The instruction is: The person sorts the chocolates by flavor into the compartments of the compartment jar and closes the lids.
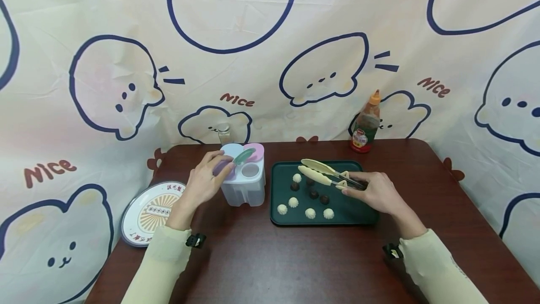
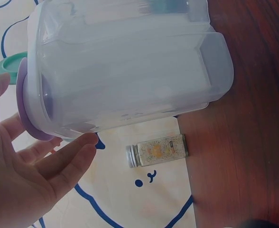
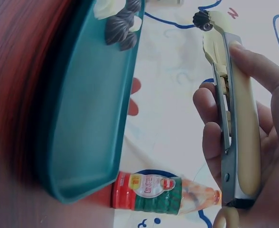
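Note:
My left hand (image 1: 206,176) is at the top of a translucent container (image 1: 244,193) with round coloured lids. Thumb and index finger pinch a green lid (image 1: 244,155), tilted up beside an uncovered round opening. In the left wrist view, the other fingers spread near the purple lid (image 2: 29,107). My right hand (image 1: 375,191) grips cream-tipped tongs (image 1: 320,172) above a dark green tray (image 1: 354,215). A ridged dark piece (image 3: 203,20) is at the tongs' tips in the right wrist view. Small ridged white pieces (image 1: 310,213) and dark pieces (image 1: 324,199) lie on the tray.
A sauce bottle (image 1: 365,128) with an orange cap stands at the back right. Behind the container is a small glass jar (image 2: 161,150) with a metal cap. A round white plate-like object (image 1: 135,229) lies at the left table edge. Patterned cloth (image 1: 270,79) hangs behind the table.

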{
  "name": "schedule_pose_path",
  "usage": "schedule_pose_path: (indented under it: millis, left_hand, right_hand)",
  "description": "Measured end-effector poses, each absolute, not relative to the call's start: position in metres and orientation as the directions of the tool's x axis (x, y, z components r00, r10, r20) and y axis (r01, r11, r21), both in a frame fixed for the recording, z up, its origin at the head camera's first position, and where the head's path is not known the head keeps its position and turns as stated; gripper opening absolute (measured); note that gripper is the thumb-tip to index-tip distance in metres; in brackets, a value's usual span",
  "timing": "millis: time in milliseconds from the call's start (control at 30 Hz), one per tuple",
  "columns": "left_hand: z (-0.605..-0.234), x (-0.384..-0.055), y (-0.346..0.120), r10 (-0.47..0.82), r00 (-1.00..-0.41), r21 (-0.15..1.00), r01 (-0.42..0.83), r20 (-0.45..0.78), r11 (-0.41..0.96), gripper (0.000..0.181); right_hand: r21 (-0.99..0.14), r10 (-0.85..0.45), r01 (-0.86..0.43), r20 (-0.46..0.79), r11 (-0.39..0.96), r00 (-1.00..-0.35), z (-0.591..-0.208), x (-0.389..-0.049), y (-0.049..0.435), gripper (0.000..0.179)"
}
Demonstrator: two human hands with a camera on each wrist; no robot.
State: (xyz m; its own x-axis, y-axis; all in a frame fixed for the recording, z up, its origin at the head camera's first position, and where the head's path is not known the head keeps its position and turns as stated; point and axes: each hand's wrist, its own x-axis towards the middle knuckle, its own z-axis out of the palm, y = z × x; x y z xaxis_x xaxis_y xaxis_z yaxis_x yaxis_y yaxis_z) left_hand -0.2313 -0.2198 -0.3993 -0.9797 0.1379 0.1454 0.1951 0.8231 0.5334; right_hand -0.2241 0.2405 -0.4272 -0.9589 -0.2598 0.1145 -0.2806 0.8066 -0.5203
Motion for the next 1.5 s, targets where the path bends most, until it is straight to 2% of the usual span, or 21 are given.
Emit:
schedule_pose_path:
  millis: [833,1267,1500]
  left_hand:
    - [-0.400,-0.232,-0.219,0.130,-0.981,0.525,0.185,0.141,0.831,0.063]
    - [-0.400,-0.232,-0.220,0.135,-0.979,0.525,0.195,0.151,0.828,0.062]
    - [-0.400,-0.232,-0.220,0.129,-0.980,0.529,0.192,0.154,0.827,0.063]
  right_hand:
    - [-0.583,-0.297,-0.321,0.140,0.747,-0.945,-0.411,-0.225,0.197,0.059]
    - [-0.586,-0.328,-0.381,0.199,0.715,-0.923,-0.406,-0.226,0.171,0.054]
    - [-0.596,-0.346,-0.382,0.180,0.706,-0.921,-0.403,-0.227,0.158,0.054]
